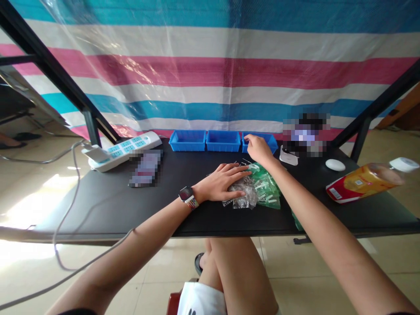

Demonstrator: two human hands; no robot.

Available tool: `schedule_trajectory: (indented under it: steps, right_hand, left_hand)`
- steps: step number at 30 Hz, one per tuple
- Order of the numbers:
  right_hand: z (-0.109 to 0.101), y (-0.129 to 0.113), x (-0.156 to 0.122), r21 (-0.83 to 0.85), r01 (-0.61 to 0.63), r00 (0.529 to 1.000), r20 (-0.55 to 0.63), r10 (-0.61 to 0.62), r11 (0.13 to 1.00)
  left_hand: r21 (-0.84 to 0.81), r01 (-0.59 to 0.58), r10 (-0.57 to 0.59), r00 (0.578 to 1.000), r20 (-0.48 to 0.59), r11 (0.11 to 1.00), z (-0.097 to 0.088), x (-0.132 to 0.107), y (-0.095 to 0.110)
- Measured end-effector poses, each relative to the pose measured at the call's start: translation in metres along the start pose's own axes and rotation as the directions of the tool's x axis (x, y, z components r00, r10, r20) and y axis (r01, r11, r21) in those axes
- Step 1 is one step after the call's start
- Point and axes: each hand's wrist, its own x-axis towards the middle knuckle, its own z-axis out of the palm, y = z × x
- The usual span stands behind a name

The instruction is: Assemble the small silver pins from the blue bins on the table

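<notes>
My left hand, with a watch on its wrist, lies flat with fingers apart on a clear plastic bag of small parts. Against that bag lies a green plastic bag with small whitish, slim pieces on it. Beyond the bags, my right hand hangs over the front of the right blue bin, fingers curled together and pointing left. Whatever they may pinch is too small or hidden to make out. A middle blue bin and a left blue bin stand in line with it.
On the left of the black table are a power strip and a blurred phone. To the right lie a white earbud-like case, a white oval object and a tilted bottle. A grey cable crosses the left edge.
</notes>
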Motion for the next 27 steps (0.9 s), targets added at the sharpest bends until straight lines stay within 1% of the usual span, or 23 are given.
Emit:
schedule_trajectory:
  steps: [7, 22, 24, 25, 27]
  right_hand:
    - [0.001, 0.001, 0.003, 0.028, 0.057, 0.998, 0.008, -0.057, 0.998]
    - [0.004, -0.001, 0.006, 0.039, 0.056, 0.998, 0.012, -0.057, 0.998]
    - [0.001, -0.005, 0.004, 0.062, 0.064, 0.998, -0.02, -0.063, 0.996]
    - [-0.002, -0.007, 0.001, 0.073, 0.07, 0.996, -0.064, -0.065, 0.995]
    - [-0.013, -0.014, -0.009, 0.097, 0.091, 0.978, -0.196, -0.07, 0.991]
  left_hand:
    - [0.004, -0.002, 0.002, 1.0, -0.001, 1.0, 0.001, 0.0, -0.001]
    - [0.007, -0.006, 0.006, 1.0, -0.011, 1.0, 0.002, 0.0, -0.001]
    - [0.0, -0.006, 0.006, 1.0, -0.013, 1.0, 0.002, 0.0, -0.001]
    - [-0.006, -0.004, 0.004, 1.0, -0.012, 1.0, 0.002, 0.0, -0.001]
    - [-0.029, 0.004, -0.005, 1.0, -0.015, 1.0, 0.001, 0.0, -0.001]
